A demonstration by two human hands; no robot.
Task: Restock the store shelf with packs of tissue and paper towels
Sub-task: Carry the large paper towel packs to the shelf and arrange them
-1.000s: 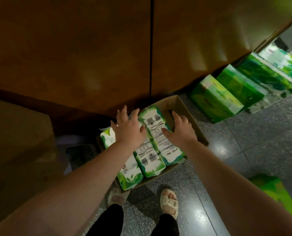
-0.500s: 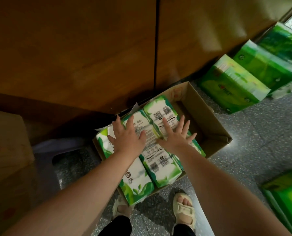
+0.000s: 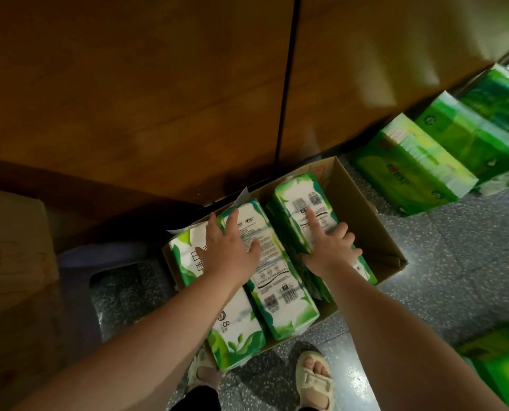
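Observation:
A cardboard box [image 3: 375, 232] stands on the floor with three green-and-white tissue packs lying side by side in it. My left hand [image 3: 229, 250] lies flat with spread fingers across the left pack [image 3: 235, 324] and the middle pack [image 3: 280, 295]. My right hand [image 3: 332, 246] is on the right pack [image 3: 303, 200]. Its index finger points straight along the top, and the other fingers bend over the pack's right edge. The thumb sits at the gap beside the middle pack. The right end of the box holds nothing.
Brown wooden cabinet panels [image 3: 158, 99] rise right behind the box. Large green packs [image 3: 410, 167] lean in a row on the speckled floor at right, and another green pack [image 3: 502, 360] lies at lower right. A wooden crate [image 3: 13, 241] stands at left. My sandalled feet [image 3: 314, 381] are just below the box.
My right hand has slid right from the middle pack onto the right pack, and its fingers now bend over that pack's edge. My left hand stays flat on the left and middle packs.

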